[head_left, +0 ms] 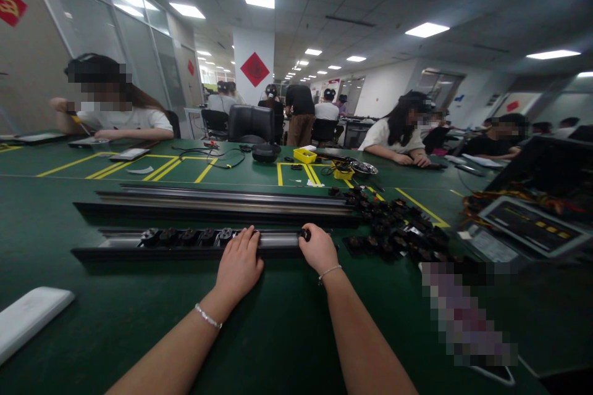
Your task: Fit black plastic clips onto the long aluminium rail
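Note:
A long black and silver rail lies across the green table in front of me, with several small black parts seated in its left half. My left hand rests flat on the rail's middle, fingers spread over it. My right hand is closed around a small black part at the rail's right end. A heap of loose black parts sits just right of that hand.
Longer rails lie behind the near one. A white slab sits front left. An electronic device with coloured wires is at right. Yellow bins and a metal bowl stand farther back. Other people sit around the table.

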Motion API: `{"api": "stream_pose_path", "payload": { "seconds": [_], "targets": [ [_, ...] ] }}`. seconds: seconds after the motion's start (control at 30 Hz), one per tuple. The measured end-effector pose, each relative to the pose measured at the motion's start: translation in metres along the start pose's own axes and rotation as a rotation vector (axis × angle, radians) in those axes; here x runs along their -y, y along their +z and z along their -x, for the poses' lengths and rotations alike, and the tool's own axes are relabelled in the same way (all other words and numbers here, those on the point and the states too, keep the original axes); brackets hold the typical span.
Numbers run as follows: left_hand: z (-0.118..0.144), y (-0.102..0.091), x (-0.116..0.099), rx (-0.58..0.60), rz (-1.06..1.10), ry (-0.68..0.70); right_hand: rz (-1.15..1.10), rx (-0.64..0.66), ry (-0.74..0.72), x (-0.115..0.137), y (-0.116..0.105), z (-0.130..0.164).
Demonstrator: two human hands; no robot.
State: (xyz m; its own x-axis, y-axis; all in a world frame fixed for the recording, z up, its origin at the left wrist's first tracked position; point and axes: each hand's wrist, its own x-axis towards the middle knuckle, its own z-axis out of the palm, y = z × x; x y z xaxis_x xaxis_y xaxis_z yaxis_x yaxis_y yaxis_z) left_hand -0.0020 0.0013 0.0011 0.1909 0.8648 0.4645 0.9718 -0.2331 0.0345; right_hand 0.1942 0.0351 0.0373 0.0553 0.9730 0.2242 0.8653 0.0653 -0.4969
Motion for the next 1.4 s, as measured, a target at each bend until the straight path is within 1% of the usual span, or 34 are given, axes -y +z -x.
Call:
{"api": "stream_pose_path", "payload": {
  "seconds": [0.13, 0.33, 0.6, 0.9, 1.07, 1.13, 1.27, 1.4],
  "targets": [
    [-0.001, 0.0, 0.0, -0.005, 0.008, -0.008, -0.023, -0.008, -0.005, -0.003, -0.001, -0.001],
    [0.0, 0.0, -0.001, -0.011, 0.0, -0.001, -0.012, 0.003, 0.101, -0.01, -0.006, -0.002],
    [-0.001, 0.0, 0.0, -0.009, 0.0, -0.002, 0.022, 0.012, 0.083, -0.01, -0.01, 0.0],
    [-0.001, -0.001, 0.0, -0.004, 0.003, -0.004, 0.027, 0.021, 0.129, -0.012, -0.011, 0.0],
    [-0.001, 0.0, 0.0, -0.018, 0.007, -0.004, 0.019, -0.049, 0.117, -0.019, -0.01, -0.001],
    [-0.001, 0.0, 0.0, -0.014, 0.003, -0.001, -0.003, -0.056, 0.117, -0.023, -0.013, -0.001],
    [-0.001, 0.0, 0.0, -0.012, 0.0, 0.001, -0.073, -0.006, 0.151, -0.027, -0.018, -0.002],
    [0.0, 0.0, 0.001, -0.008, -0.004, -0.001, -0.091, -0.019, 0.165, -0.026, -0.019, -0.001]
  ]
}}
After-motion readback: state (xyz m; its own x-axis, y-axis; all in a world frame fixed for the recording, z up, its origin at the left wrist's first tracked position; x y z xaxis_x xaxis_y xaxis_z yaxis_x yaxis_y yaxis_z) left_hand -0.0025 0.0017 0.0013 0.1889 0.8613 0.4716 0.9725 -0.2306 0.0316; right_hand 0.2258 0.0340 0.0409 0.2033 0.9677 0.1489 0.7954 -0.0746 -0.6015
